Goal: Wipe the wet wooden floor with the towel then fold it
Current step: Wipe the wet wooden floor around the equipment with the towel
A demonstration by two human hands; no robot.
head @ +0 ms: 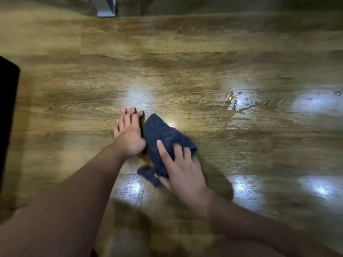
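- The towel [163, 143], dark blue and bunched, lies on the wooden floor [185, 43] in the middle of the view, between the two hands.
- The right hand [180, 166] presses down on the towel's near right part, fingers spread and mostly straight, thumb at the towel's lower edge; whether it pinches the cloth I cannot tell.
- The left hand [130, 130] lies flat on the floor just beside the towel's left edge, fingers straight, holding nothing.
- Wiping looks unfinished: a puddle [239, 104] with beads of water shines well to the right of the towel. Folding has not begun.
- Room to move: bare boards run right and ahead toward the puddle. A dark object [7, 112] bounds the far left, and a pale furniture leg [106, 8] stands far ahead.
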